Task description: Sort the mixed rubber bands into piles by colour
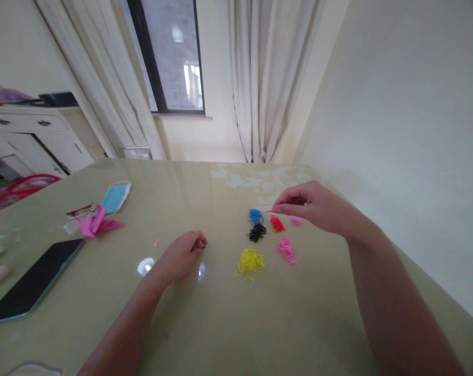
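One right hand (pixel 309 206), wrist bent leftward, held low over the table, thumb and forefinger pinched together on a thin red strand (pixel 270 211). One left hand (pixel 184 253), lower and nearer, fingers curled, tips beside a tiny dark bit (pixel 203 247); too small to tell whether gripped. Just below the right fingertips, a red heap (pixel 277 224); to their left, a blue heap (pixel 256 216), then a black heap (pixel 257 233); farther below, a pink heap (pixel 287 251) and a yellow heap (pixel 251 262). Under everything, a glossy, pale green table (pixel 205 324). Well left of the left fingers, a dark-screened device (pixel 36 279) and a blue mask (pixel 116 198). Far beyond the fingers of both hands, a dark-framed window (pixel 172 52), cream curtains (pixel 268 78) and, leftmost, a white cabinet (pixel 36 128).
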Tool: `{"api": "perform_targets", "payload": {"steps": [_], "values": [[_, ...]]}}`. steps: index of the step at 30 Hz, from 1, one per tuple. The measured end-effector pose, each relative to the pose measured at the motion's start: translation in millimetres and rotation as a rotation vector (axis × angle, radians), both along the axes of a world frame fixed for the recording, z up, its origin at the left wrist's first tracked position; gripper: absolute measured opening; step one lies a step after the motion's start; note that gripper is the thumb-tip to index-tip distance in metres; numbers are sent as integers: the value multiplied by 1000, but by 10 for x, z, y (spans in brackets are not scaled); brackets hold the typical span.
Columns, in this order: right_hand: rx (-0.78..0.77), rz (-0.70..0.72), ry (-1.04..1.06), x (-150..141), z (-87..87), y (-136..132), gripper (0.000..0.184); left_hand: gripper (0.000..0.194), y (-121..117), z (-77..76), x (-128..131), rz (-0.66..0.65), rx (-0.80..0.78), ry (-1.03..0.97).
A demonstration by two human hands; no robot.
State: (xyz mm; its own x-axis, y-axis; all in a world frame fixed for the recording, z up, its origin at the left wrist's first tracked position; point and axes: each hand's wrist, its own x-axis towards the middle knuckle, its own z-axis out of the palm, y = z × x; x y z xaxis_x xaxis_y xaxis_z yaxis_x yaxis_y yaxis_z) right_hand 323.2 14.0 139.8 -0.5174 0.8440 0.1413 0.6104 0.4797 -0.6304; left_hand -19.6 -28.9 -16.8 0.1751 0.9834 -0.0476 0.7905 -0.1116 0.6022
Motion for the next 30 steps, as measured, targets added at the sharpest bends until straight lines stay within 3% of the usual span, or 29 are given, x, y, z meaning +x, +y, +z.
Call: {"api": "perform_targets", "payload": {"steps": [4, 7, 10, 14, 19, 25, 30], "values": [[34, -212, -256, 144, -459, 533, 18, 19, 11, 19, 79, -12, 27, 16], [77, -330, -458, 165, -836, 791, 15, 21, 16, -2, 151, -2, 125, -15], [97, -364, -514, 133, -1111, 871, 16, 22, 24, -25, 190, 12, 197, -71], [90, -357, -559, 106, -1281, 876, 17, 19, 35, 4, 217, 55, 212, -130], [84, -351, -579, 154, -1228, 881, 19, 13, 30, 86, 264, 111, 195, -296], [181, -341, -528, 10, -895, 718, 24, 22, 24, 106, 293, 118, 166, -474], [281, -92, -299, -382, -641, 372, 16, 24, 29, 111, 287, 139, 151, -506]]}}
